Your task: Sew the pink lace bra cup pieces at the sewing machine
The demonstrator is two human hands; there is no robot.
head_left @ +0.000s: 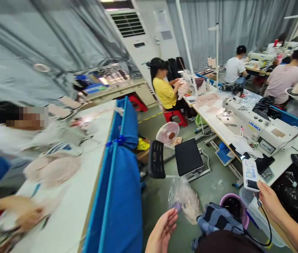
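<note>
My right hand grips a white power bank by its lower end, where a black cable hangs in a loop toward my body. The power bank is raised in front of the sewing table's near edge. My left hand is in the air at the bottom middle, fingers loosely curved, with no object seen in it. Just beyond its fingertips, a clear plastic bag of pale fabric lies on the floor; a small purple patch shows there. A white JUKI sewing machine stands on the table beyond my right hand.
A black stool seat and a fan stand in the aisle. Blue cloth bins line the left table, where a co-worker handles fabric. A purple basket and black plastic bags are near my right side. Other people sit at machines farther back.
</note>
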